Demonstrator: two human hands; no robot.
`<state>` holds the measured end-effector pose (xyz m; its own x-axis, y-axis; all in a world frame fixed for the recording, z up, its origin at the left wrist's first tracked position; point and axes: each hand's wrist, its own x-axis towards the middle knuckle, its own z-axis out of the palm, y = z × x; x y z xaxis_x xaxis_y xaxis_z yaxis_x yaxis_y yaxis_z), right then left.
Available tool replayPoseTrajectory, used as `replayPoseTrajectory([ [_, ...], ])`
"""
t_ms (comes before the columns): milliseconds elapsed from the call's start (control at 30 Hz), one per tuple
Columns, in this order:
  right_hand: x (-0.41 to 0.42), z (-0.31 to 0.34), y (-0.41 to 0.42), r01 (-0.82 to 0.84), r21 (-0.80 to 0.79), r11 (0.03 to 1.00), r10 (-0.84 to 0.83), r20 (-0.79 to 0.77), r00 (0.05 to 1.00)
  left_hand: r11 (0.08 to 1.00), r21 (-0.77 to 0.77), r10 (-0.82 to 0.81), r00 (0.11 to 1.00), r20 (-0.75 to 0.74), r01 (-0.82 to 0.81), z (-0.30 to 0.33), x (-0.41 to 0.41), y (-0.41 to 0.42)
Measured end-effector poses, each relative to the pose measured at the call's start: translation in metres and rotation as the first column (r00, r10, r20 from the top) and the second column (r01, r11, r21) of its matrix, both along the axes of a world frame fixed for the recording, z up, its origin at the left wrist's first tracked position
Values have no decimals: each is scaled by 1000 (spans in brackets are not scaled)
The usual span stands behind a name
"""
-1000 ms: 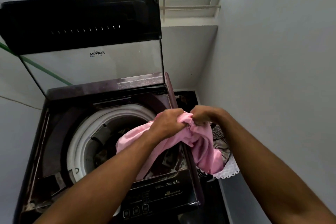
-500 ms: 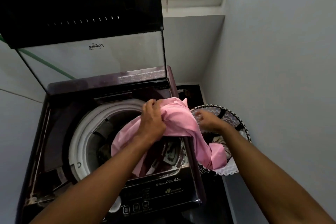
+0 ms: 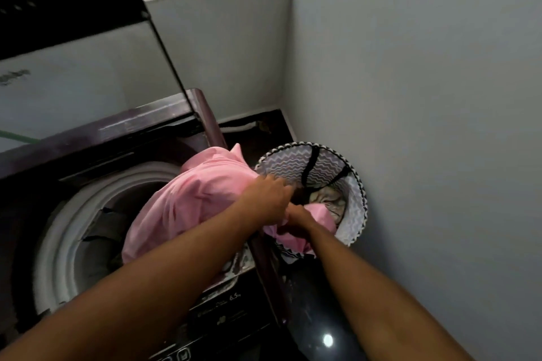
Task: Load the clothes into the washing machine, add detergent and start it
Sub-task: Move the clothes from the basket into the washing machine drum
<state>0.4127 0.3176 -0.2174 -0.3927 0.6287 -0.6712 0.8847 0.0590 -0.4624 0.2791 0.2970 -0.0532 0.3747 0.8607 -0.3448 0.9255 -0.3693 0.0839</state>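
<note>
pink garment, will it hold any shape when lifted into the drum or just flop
The pink garment will probably flop: it sags in soft folds over the washing machine edge. It looks thin, so likely light. One end trails into the laundry basket, so it may drag or snag there unless the left hand and right hand gather it.

Both hands shifted toward 3 o'clock: left hand (image 3: 265,196) now at basket (image 3: 356,184) rim, right hand (image 3: 297,215) lower, gripping pink cloth (image 3: 193,199) end inside basket. View swung rt.

A plain pink cloth garment (image 3: 190,202) lies at centre. At three o'clock, a round fabric laundry basket (image 3: 356,214) shows grey-white zigzags. The top-loading washing machine (image 3: 202,114) is dark maroon.
</note>
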Motion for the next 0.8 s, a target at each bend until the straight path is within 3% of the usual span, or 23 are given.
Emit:
replayPoseTrajectory([
  [333, 32, -6, -5, 39, 36, 999, -36, -91, 995, 956, -293, 10, 999, -44, -22, -47, 25, 21],
  [567, 31, 47, 17, 165, -42, 985, -167, -32, 986, 954, -286, 50, 990, -129, -85, -60, 19, 5],
  [800, 32, 31, 7, 147, -261, 954, -173, -80, 982, 967, -251, 0, 989, -145, -37, -66, 22, 3],
])
